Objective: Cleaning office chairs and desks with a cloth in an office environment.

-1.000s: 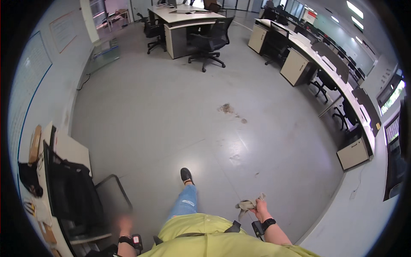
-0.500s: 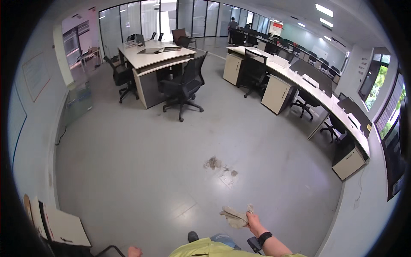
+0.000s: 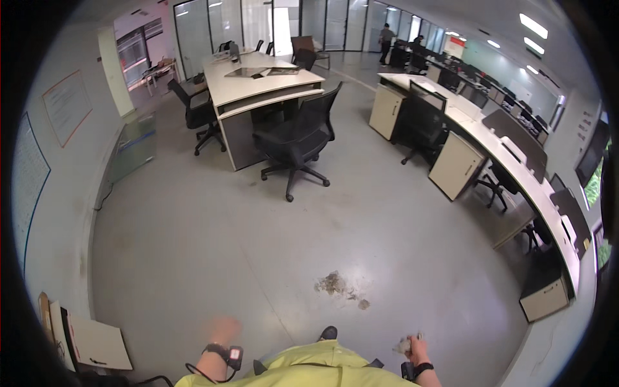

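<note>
1. Clearly, the right hand [image 3: 418, 351] has its fingers closed around a crumpled grey wad [image 3: 404, 346].
2. Left hand [image 3: 222, 329] is blurred; grip unclear.
3. Loose scraps could drop beyond the fingertips, toward the floor debris [image 3: 335, 284].

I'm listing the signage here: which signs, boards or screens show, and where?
Framed notice: left wall, pale rectangle, reddish frame.
Large chart: left wall nearer, white, blue-edged.
Dark screen: right wall, black rectangle.
Banner: far back, white with red top.
</note>
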